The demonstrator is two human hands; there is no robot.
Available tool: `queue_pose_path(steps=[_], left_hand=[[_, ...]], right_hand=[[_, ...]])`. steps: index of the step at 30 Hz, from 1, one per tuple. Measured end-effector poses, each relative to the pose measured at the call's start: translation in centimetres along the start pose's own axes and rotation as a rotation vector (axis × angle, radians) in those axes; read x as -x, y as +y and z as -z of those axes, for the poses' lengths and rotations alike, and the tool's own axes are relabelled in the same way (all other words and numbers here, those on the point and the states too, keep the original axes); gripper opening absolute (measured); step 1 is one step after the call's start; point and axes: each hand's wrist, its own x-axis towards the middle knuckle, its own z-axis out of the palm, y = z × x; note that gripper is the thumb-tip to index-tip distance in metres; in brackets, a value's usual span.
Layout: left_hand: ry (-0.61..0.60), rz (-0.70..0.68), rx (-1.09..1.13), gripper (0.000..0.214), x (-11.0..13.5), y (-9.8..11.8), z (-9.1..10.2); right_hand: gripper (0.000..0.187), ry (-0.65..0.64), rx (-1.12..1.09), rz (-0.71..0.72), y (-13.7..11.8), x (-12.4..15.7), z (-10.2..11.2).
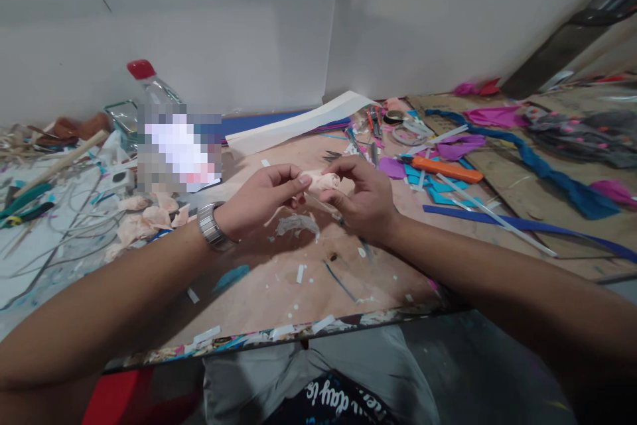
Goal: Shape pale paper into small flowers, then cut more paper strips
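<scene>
A small pale pink rolled paper flower (326, 182), apparently crepe paper, is held above the work table between my two hands. My left hand (266, 198), with a metal watch on the wrist, pinches its left end between thumb and fingers. On the other side, my right hand (367, 201) grips the rolled end, thumb below and index finger above. Some of the flower is covered by my fingers. Several similar pale pink paper pieces (153, 219) lie in a pile to the left of my left wrist.
An orange utility knife (445, 169) rests at right among turquoise and purple scraps. Blue crepe paper (535, 153) crosses brown cardboard (502, 193). A white paper strip (303, 123) lies at the back. Green-handled pliers (27, 205) and a red-capped bottle (154, 83) are on the left.
</scene>
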Motion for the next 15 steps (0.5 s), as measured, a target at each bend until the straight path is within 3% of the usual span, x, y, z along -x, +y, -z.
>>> queue_pose_path(steps=[8,15], left_hand=[[0.032,0.022,-0.042,0.038,0.05,0.07,-0.07],[0.054,0.03,-0.062,0.032,0.07,0.14,-0.12]], right_hand=[[0.048,0.069,-0.01,-0.037,0.49,0.32,-0.05],[0.049,0.088,-0.059,-0.066,0.78,0.3,-0.04]])
